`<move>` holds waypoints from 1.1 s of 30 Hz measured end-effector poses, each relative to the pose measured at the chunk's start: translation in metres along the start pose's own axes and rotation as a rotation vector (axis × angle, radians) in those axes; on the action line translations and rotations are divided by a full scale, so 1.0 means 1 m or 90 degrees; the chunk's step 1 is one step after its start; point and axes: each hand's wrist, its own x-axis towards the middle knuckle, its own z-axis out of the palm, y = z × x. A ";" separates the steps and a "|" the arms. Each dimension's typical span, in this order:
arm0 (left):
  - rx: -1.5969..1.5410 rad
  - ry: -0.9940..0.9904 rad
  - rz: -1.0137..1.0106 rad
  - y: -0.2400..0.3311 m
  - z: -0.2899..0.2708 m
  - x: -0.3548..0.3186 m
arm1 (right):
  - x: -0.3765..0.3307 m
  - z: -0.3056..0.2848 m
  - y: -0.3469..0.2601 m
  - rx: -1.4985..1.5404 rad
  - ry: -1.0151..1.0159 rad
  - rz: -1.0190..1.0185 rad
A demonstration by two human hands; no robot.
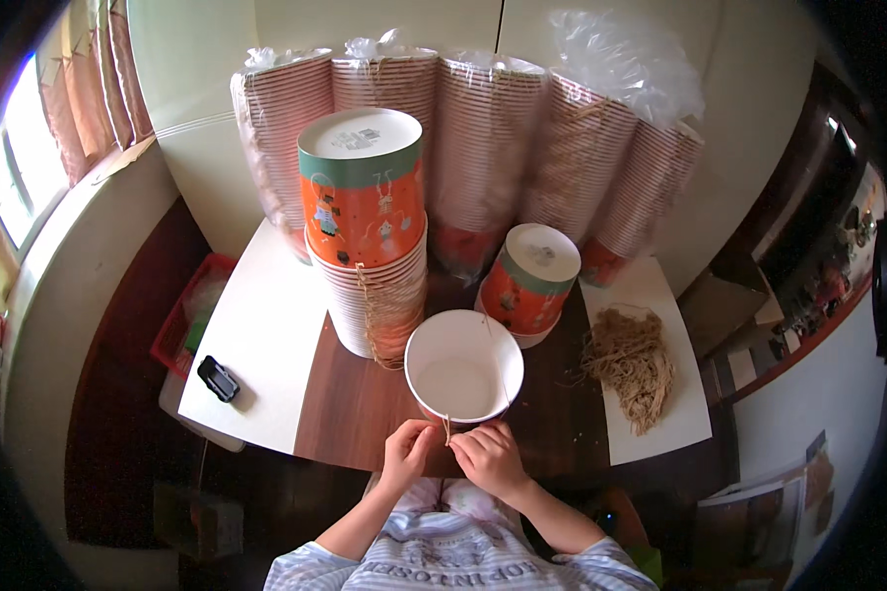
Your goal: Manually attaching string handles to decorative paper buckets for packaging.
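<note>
An open paper bucket, white inside, stands upright at the table's near edge. A tan strand of twine shows at its near rim, and a thin strand crosses its right inner side. My right hand is closed, its thumb and fingertips pinching the twine just below the rim. My left hand is closed beside it, fingertips pressed together close to the twine; what they hold is too small to make out. Behind, an upside-down orange and green paper bucket tops a nested stack with twine hanging down its side.
Another stack of upturned buckets stands at the right. Several tall plastic-wrapped bucket stacks line the back. A tangled heap of twine lies on the table's white right part. A small black tray sits at the left, near a red basket.
</note>
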 end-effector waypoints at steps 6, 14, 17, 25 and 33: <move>-0.092 -0.099 0.065 0.013 0.010 0.000 | -0.002 0.005 0.000 -0.032 -0.007 -0.006; -0.259 -0.046 -0.126 0.012 0.011 -0.003 | 0.002 0.005 -0.008 -0.058 -0.016 -0.007; -0.334 -0.011 -0.168 0.016 0.011 0.003 | 0.000 0.006 -0.010 -0.064 -0.037 -0.027; -0.161 0.060 -0.057 0.025 0.014 0.009 | -0.004 0.008 -0.009 -0.068 -0.056 -0.012; 0.047 0.051 0.006 0.025 0.006 0.007 | -0.002 0.007 -0.011 -0.074 -0.066 -0.023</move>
